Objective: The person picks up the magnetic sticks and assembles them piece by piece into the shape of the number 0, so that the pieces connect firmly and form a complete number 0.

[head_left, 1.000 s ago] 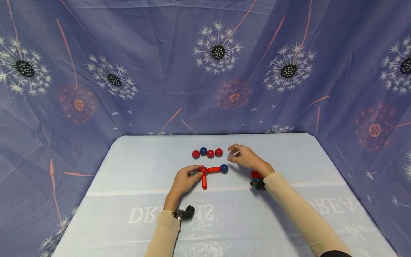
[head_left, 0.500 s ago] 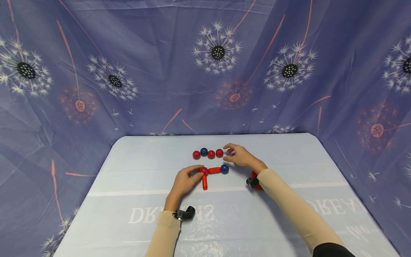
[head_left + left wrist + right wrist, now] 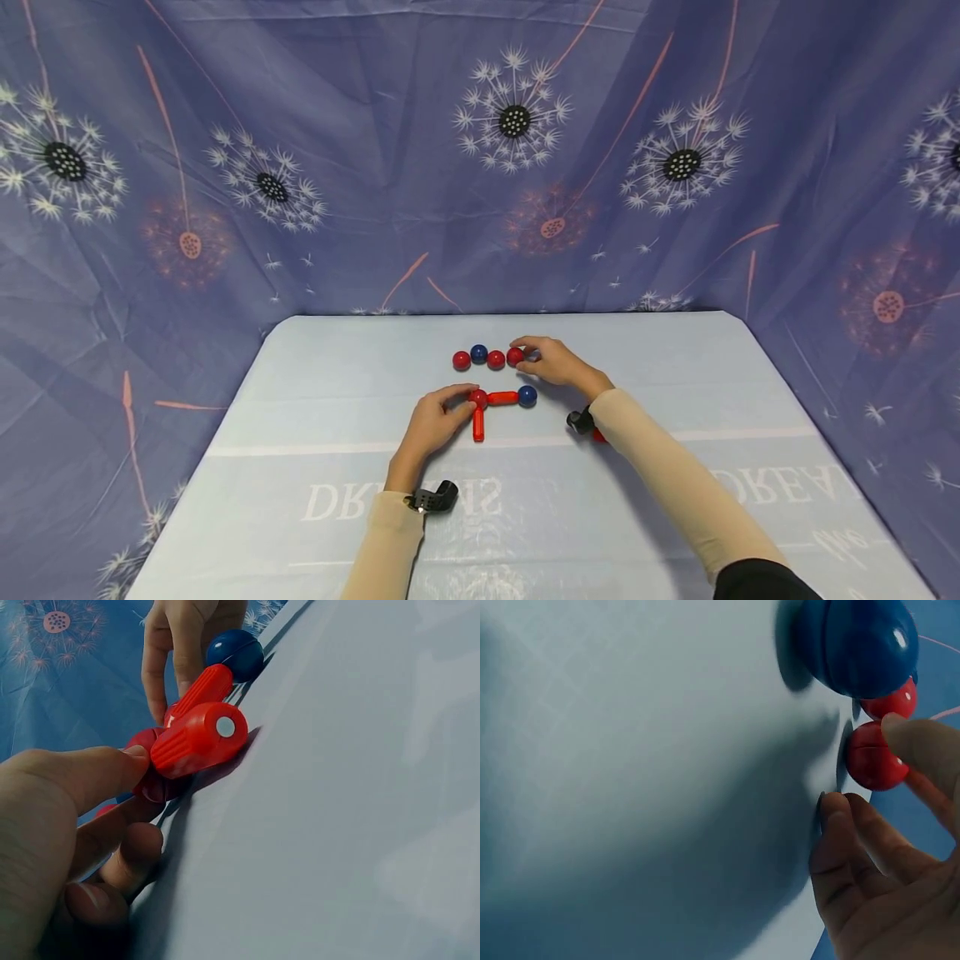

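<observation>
My left hand (image 3: 433, 423) pinches a red ball (image 3: 478, 398) between thumb and fingers. Two ribbed red rods meet that ball: one rod (image 3: 502, 398) runs right to a blue ball (image 3: 527, 396), the other rod (image 3: 478, 425) points toward me. In the left wrist view, the near rod (image 3: 199, 740) shows a pale round spot on its end. Behind them, my right hand (image 3: 557, 363) has thumb and forefinger around the rightmost red ball (image 3: 877, 756) of a short row. The thumb touches it in the right wrist view; the other fingers are bent beside it.
Left of the gripped ball, the row continues with a red ball (image 3: 496, 360), a blue ball (image 3: 478, 354) and another red ball (image 3: 461, 361). Red pieces (image 3: 598, 435) lie partly hidden under the right wrist. A patterned curtain (image 3: 375, 167) hangs behind the white-covered table (image 3: 300, 400).
My right hand has moved left, from beside the row onto its rightmost red ball, and its fingers have closed around it. The left hand and the joined pieces have stayed put.
</observation>
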Tool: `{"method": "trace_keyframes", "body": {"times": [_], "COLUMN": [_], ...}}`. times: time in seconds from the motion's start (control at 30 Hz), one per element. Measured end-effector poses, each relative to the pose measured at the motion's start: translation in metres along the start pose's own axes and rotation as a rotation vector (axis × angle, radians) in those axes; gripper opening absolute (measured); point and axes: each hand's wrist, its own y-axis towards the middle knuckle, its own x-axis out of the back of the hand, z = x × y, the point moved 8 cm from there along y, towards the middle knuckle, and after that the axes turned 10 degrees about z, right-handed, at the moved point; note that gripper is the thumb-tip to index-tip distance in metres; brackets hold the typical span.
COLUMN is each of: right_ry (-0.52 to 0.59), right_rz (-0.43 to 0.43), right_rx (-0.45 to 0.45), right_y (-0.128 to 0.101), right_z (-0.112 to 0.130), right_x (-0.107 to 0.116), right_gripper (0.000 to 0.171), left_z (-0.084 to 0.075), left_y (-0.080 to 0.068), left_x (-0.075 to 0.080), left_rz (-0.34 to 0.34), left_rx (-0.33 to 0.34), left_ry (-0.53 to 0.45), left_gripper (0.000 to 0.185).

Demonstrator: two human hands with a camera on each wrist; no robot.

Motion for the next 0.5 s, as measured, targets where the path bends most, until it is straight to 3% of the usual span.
{"method": "trace_keyframes", "body": {"times": [0.23, 0.5], "right_ry": [0.063, 0.195], "right_rz": [-0.040, -0.180], "right_rx": [-0.053, -0.078], "right_y": [-0.003, -0.023], "right_z": [-0.006, -0.002], "right_x": [0.002, 0.012], "right_gripper": [0.034, 0.036], "left_z": [0.000, 0.000], "left_y": [0.000, 0.002], "left_x": [-0.001, 0.001], "left_rz": [-0.006, -0.019], "left_rx": [0.013, 0.020], "left_ry": [0.009, 0.016], "left_gripper": [0.030, 0.030]}}
